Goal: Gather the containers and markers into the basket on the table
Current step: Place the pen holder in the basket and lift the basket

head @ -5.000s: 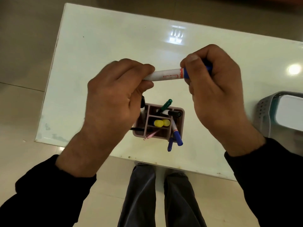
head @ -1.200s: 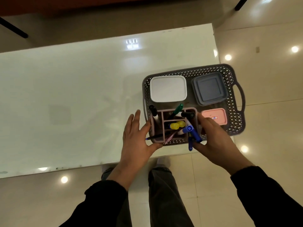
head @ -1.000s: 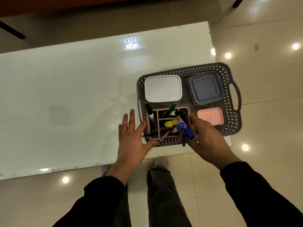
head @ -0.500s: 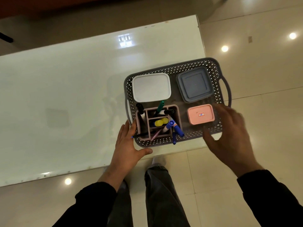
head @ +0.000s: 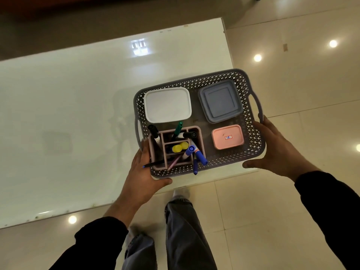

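Observation:
A grey perforated basket point(head: 251, 152) sits at the table's near right corner. Inside it are a white-lidded container point(head: 167, 104), a grey-blue lidded container point(head: 220, 101), a small pink container point(head: 228, 137) and a pink organiser point(head: 200, 142) full of markers point(head: 200, 157). My left hand point(head: 143, 178) grips the basket's near left corner, thumb under the front rim. My right hand point(head: 276, 152) holds the near right corner below the right handle.
The white glossy table point(head: 78, 114) stretches to the left of the basket. Its right edge runs just past the basket, which overhangs slightly. Tiled floor point(head: 302, 75) lies to the right and below. My legs point(head: 175, 230) stand at the table's front edge.
Both hands left the pink organiser once it was in the basket. The left hand took the basket's near left corner, and the right hand swung out and closed on the near right corner.

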Tool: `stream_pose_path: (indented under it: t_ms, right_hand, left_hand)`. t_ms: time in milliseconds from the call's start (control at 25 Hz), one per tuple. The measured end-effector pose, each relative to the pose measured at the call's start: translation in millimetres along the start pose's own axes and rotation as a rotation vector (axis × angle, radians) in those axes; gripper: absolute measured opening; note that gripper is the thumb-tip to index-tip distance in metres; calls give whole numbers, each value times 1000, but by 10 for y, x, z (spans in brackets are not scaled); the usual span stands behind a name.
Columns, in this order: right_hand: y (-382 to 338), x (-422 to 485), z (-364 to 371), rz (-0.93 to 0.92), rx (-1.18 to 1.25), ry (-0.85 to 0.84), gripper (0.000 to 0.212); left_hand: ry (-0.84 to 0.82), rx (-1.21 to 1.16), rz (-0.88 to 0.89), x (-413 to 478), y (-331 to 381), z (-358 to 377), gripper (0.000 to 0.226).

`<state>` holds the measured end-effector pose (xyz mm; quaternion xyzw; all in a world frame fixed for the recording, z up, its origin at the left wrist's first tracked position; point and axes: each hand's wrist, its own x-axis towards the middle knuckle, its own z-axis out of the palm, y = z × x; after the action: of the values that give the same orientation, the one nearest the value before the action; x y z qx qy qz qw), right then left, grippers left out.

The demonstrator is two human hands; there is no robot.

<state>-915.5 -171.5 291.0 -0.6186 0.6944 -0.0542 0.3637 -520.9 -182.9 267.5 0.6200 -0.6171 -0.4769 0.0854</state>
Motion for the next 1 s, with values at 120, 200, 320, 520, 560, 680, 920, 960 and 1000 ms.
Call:
stream_pose_path:
  t_ms: [120, 200, 320, 520, 560, 680, 920, 960, 1000]
  right_hand:
    - [16, -10, 169, 4, -46, -16, 130]
    - [-48, -14, 312, -25, -39, 21, 118]
    - [-236, -79, 504, -52, -131, 56, 107]
    - [-823, -333, 799, -68, -312, 101, 98]
    - [-973, -397, 859, -75, -320, 113, 98]
    - [-1547, -664, 1122, -80, -334, 153, 99]
    - [-2864, -1357, 2136, -120, -418, 205, 99]
    - [-3111, -1489, 2386, -126, -430, 210, 99]
    - [-3348, -1632, 2645, -141, -437, 204, 99]
  left_hand:
    - [25, 31, 7, 8, -42, -57, 138]
    - [34, 33, 17, 26, -85, -138, 137]
    - [44, 45, 26, -24, -224, -322, 136]
    - [90, 114, 14, -435, -649, -738, 140]
    - [107, 121, 18, -548, -738, -842, 140]
    - [157, 88, 46, -978, -1094, -1271, 138]
    - [209, 31, 73, -2036, -2263, -2245, 126]
    - [219, 40, 81, -2273, -2500, -2414, 122]
    - [235, 69, 81, -2534, -2725, -2573, 120]
